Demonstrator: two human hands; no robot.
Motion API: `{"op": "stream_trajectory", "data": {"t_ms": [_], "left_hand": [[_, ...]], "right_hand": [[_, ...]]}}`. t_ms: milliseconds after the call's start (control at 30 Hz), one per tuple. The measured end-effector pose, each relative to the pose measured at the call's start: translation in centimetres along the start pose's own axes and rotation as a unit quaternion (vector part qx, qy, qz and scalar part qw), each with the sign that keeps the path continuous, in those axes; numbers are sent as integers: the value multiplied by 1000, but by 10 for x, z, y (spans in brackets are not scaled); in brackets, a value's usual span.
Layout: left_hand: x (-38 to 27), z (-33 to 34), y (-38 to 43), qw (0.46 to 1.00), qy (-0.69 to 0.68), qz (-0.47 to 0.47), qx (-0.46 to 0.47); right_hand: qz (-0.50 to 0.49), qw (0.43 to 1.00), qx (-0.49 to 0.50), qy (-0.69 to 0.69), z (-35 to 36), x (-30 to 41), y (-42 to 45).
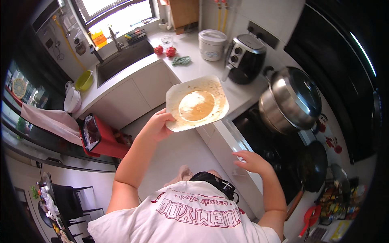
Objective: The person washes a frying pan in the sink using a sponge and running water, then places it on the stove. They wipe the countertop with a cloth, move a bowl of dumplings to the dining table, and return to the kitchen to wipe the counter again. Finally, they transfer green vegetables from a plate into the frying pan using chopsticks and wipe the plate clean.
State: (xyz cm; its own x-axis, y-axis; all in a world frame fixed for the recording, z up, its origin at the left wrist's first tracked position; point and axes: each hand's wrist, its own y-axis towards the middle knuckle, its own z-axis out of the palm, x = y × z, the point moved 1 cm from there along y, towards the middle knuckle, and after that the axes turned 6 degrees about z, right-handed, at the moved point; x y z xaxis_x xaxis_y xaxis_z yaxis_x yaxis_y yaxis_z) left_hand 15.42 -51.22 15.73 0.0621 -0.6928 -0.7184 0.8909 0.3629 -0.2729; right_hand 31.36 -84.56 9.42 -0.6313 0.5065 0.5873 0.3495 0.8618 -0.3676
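Observation:
My left hand grips a square white plate by its near left corner, thumb on the rim. The plate is soiled, with brownish liquid in its round centre and dark specks along the rim. It is held up over the floor and the counter edge. My right hand is beside the front edge of the black cooktop, fingers apart, with nothing seen in it. A steel steamer pot with a glass lid stands on the cooktop, and a dark wok sits nearer me.
An air fryer, a white lidded cooker, a green patterned cloth and red dragon fruits stand on the counter. The sink lies under the window. A red bin is at the left, below a green basin.

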Motion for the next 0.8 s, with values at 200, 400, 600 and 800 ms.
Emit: {"op": "stream_trajectory", "data": {"t_ms": [200, 400, 600, 800], "left_hand": [[-76, -92, 19, 992, -32, 96, -70], [-149, -145, 61, 977, -56, 168, -117], [-233, -168, 125, 971, -114, 176, -118], [-284, -189, 181, 976, -148, 160, 22]], "right_hand": [[-58, 982, -144, -109, 25, 7, 240], [-12, 947, -208, -245, -42, 47, 470], [71, 963, -140, -219, -103, 70, 654], [40, 974, -100, -197, -99, 53, 745]]}}
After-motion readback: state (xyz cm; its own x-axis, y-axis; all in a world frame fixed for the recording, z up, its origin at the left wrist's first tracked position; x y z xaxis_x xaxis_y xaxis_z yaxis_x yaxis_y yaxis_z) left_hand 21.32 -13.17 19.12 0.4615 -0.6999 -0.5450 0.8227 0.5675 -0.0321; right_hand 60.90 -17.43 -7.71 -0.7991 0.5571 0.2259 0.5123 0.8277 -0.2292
